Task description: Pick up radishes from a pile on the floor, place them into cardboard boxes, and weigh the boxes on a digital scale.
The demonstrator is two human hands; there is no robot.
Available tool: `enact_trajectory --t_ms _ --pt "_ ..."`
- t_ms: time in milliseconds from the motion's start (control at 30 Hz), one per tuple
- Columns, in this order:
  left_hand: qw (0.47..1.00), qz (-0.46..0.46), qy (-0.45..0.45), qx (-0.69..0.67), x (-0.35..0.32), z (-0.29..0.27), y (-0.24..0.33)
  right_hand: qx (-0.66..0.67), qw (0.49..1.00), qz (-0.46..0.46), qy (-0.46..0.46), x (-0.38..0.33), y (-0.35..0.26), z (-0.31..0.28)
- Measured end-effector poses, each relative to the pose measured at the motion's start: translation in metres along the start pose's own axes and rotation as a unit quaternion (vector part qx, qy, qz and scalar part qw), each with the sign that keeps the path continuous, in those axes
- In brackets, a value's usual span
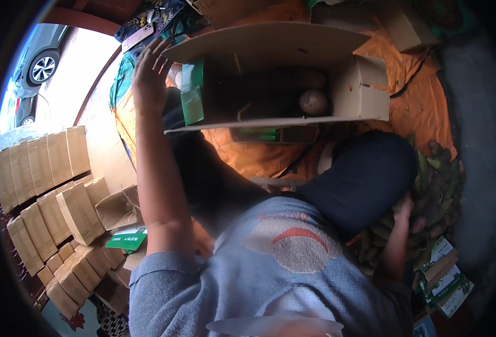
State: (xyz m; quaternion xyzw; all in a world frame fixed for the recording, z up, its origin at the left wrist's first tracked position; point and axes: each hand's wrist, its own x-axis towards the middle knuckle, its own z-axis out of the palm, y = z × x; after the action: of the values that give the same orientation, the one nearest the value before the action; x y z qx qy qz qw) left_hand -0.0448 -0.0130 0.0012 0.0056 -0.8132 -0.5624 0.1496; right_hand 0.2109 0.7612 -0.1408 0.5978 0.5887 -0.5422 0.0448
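Observation:
An open cardboard box [371, 98] stands in front of me with its long flaps raised. Inside lie dark, elongated root vegetables, and the pale round end of one root [313, 103] catches the light. My left hand [149, 78] is raised at the box's left end, fingers stretched and apart with nothing in them; whether they touch the flap I cannot tell. Low on my right, my right hand [404, 209] reaches beside my knee to a heap of long greenish and purplish-brown roots [436, 191]. Its fingers are mostly hidden there.
Under the box's near edge shows a scale [298, 135] with a green-lit display. Orange sheeting [242, 149] covers the floor. Rows of folded brown cartons [51, 163] stand at left. Green-and-white printed cards [445, 275] lie at lower right. A phone [138, 38] lies at the far left.

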Motion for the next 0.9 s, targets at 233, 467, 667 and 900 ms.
enact_trajectory --t_ms 233,467,667,900 --pt "0.988 -0.106 -0.036 -0.109 0.009 0.005 0.018 0.097 0.916 -0.324 -0.214 -0.161 -0.198 0.019" --pt "0.978 -0.118 0.025 -0.171 0.019 0.007 0.004 -0.427 0.657 -0.518 -0.343 -0.351 -0.288 0.248" --pt "0.967 -0.149 0.023 -0.207 0.019 0.009 0.009 -0.576 0.382 -0.555 -0.463 -0.344 -0.227 0.419" --pt "0.969 -0.137 0.013 -0.207 0.008 0.003 -0.004 -0.469 0.489 -0.591 -0.437 -0.357 -0.245 0.382"
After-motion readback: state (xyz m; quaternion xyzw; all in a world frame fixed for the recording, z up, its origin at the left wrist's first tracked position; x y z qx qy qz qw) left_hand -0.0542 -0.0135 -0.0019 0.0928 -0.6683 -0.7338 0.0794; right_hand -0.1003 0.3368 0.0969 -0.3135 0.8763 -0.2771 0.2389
